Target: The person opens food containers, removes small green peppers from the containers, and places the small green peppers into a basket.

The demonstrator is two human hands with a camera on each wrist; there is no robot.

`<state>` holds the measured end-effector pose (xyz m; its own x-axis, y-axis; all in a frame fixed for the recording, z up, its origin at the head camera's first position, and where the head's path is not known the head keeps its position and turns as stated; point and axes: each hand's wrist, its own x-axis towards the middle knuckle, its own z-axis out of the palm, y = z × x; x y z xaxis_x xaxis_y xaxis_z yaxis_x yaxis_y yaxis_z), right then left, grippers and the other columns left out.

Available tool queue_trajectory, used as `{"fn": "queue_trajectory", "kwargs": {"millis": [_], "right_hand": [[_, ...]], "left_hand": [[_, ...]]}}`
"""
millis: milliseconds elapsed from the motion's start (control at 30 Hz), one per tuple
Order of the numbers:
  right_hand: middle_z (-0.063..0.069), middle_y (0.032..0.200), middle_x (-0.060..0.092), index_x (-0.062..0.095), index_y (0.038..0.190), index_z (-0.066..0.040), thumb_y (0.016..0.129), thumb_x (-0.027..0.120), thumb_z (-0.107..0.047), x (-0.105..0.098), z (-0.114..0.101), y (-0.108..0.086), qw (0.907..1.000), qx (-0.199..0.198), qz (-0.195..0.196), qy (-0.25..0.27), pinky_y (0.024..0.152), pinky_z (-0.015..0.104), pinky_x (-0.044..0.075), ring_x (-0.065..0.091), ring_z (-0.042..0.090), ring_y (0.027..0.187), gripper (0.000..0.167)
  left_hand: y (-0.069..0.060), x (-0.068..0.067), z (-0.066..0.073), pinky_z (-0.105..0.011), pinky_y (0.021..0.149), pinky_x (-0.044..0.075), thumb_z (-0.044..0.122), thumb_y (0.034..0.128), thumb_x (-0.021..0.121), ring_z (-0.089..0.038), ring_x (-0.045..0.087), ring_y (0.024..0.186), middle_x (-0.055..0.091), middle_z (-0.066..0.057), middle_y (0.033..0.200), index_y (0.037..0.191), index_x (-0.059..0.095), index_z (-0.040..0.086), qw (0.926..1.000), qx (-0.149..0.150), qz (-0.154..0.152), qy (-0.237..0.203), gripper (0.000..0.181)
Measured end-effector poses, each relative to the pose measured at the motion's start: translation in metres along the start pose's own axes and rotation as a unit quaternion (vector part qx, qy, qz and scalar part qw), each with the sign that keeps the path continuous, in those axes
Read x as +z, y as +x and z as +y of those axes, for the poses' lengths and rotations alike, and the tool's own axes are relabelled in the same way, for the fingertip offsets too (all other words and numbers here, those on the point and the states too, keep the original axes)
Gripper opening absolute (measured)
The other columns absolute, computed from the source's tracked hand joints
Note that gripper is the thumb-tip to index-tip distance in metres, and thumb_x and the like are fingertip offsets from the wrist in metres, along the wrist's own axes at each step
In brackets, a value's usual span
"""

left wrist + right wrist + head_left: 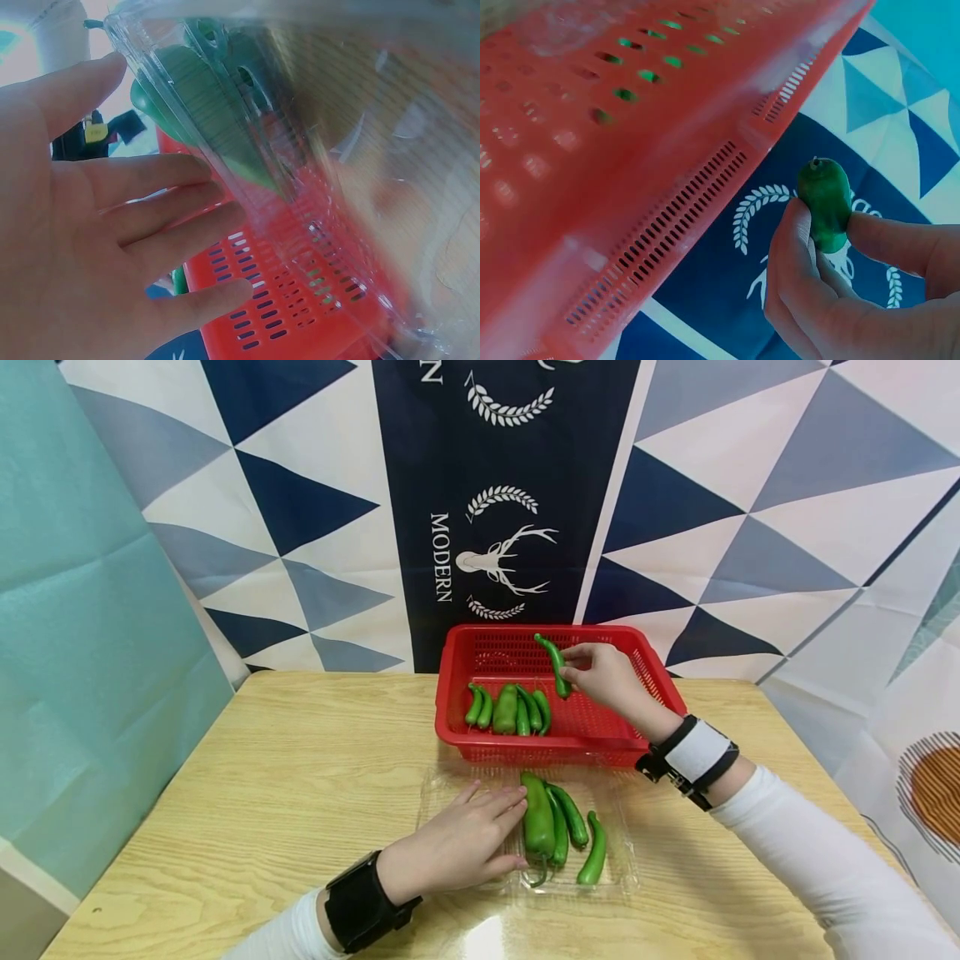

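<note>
Over the red plastic basket (600, 745), my right hand (606, 675) pinches a slim green chili pepper (557, 667) between thumb and fingers. The right wrist view shows that chili pepper (825, 204) end-on in the fingertips. Inside the basket, several green peppers (506, 708) lie side by side in its left half. My left hand (461, 842) rests with straight, spread fingers at the clear plastic tray (622, 852), fingertips touching the large green pepper (537, 822). Several slimmer chili peppers (592, 852) lie to its right in the tray.
The tray lies on a wooden table (300, 760) just in front of the basket. A patterned cloth (315, 510) hangs behind the table, and a teal cloth (90, 610) stands at the left. Each wrist wears a dark strap (363, 897).
</note>
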<state>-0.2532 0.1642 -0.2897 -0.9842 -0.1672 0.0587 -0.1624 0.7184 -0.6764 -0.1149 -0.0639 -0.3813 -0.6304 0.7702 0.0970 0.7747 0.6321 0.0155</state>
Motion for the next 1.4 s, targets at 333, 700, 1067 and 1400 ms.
{"fn": "queue_trajectory", "kwargs": {"millis": [333, 700, 1067, 1400], "right_hand": [[0.024, 0.116, 0.063, 0.056, 0.126, 0.004, 0.094, 0.057, -0.009, -0.004, -0.006, 0.027, 0.9971, 0.049, -0.027, 0.052, 0.069, 0.022, 0.057, 0.068, 0.020, 0.087, 0.035], [0.019, 0.105, 0.064, 0.060, 0.121, 0.003, 0.090, 0.059, -0.009, 0.001, -0.003, 0.059, 0.9967, 0.074, -0.031, -0.003, 0.059, 0.020, 0.053, 0.067, 0.020, 0.076, 0.034], [0.023, 0.114, 0.063, 0.057, 0.127, 0.005, 0.089, 0.059, -0.008, 0.010, 0.008, 0.081, 0.9923, 0.078, -0.067, -0.069, 0.075, 0.032, 0.055, 0.065, 0.028, 0.090, 0.040], [0.012, 0.089, 0.069, 0.069, 0.102, 0.001, 0.084, 0.058, -0.006, 0.012, 0.024, 0.088, 0.9820, 0.113, -0.090, -0.121, 0.067, 0.027, 0.053, 0.064, 0.022, 0.072, 0.023]], "left_hand": [[0.000, 0.000, 0.000, -0.051, 0.109, 0.033, 0.055, 0.0932, 0.047, -0.021, 0.042, 0.135, 0.042, -0.007, 0.148, 0.139, 0.048, 0.006, 1.0000, 0.000, 0.002, -0.003, 0.067], [-0.001, 0.001, 0.000, -0.052, 0.109, 0.034, 0.055, 0.0935, 0.046, -0.021, 0.042, 0.134, 0.043, -0.007, 0.147, 0.139, 0.048, 0.007, 1.0000, 0.005, 0.008, 0.001, 0.067], [0.000, 0.001, 0.000, -0.052, 0.109, 0.034, 0.055, 0.0935, 0.047, -0.022, 0.041, 0.135, 0.042, -0.008, 0.148, 0.139, 0.048, 0.007, 1.0000, 0.005, 0.004, -0.004, 0.066], [-0.001, 0.001, 0.000, -0.052, 0.110, 0.033, 0.055, 0.0934, 0.047, -0.022, 0.041, 0.136, 0.041, -0.008, 0.148, 0.139, 0.047, 0.007, 1.0000, 0.002, 0.002, -0.004, 0.067]]}}
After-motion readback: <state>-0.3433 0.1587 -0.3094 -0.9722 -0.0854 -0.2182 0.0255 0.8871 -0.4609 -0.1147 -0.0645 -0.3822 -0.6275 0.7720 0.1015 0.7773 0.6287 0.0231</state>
